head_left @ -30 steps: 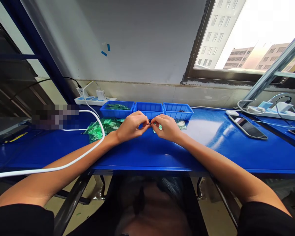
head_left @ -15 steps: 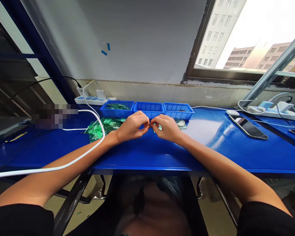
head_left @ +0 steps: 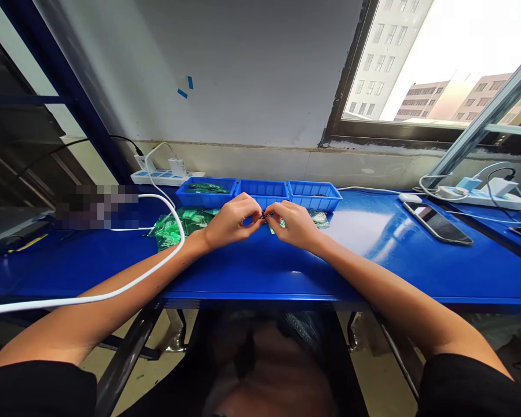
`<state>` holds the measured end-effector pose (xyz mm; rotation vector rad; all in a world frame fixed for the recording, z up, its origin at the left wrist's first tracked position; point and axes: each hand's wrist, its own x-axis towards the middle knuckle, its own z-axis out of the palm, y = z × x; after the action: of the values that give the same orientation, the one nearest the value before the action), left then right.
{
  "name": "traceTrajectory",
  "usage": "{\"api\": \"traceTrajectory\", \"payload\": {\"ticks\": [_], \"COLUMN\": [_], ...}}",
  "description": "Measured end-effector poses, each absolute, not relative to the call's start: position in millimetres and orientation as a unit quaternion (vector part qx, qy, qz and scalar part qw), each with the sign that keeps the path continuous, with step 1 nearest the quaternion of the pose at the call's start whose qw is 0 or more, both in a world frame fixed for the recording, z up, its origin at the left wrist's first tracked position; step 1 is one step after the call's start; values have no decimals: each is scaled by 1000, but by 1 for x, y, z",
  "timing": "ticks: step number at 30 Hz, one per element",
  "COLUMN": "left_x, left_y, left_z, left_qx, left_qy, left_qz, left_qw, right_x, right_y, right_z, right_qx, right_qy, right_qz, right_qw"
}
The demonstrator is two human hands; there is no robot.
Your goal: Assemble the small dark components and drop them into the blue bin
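My left hand (head_left: 231, 222) and my right hand (head_left: 294, 225) meet above the blue table (head_left: 260, 266), fingertips pinched together on a small dark part (head_left: 265, 215) between them. The part is too small to name. Just behind my hands stand three blue bins (head_left: 260, 194) in a row. A pile of green packets (head_left: 180, 226) lies on the table to the left of my left hand, and one more green packet (head_left: 319, 218) peeks out behind my right hand.
A white cable (head_left: 113, 292) crosses my left forearm. A power strip (head_left: 160, 175) sits at the back left. A phone (head_left: 437, 223) and a second power strip with chargers (head_left: 481, 197) lie at the right. A wall and a window stand behind the table.
My hands stay in the same place; the fingertips have shifted slightly on the small part between them.
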<state>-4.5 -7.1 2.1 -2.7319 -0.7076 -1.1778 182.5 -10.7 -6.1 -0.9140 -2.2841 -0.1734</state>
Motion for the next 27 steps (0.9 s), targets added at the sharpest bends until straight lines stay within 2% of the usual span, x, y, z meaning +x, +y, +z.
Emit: {"api": "traceTrajectory", "payload": {"ticks": [27], "left_x": [-5], "left_y": [-10], "left_z": [6], "left_qx": [-909], "left_qy": [-240], "left_qz": [-339], "left_qw": [13], "right_x": [180], "right_y": [-15], "right_z": [-3], "right_qx": [-362], "right_qy": [-878], "right_qz": [-21], "right_qw": [312]}}
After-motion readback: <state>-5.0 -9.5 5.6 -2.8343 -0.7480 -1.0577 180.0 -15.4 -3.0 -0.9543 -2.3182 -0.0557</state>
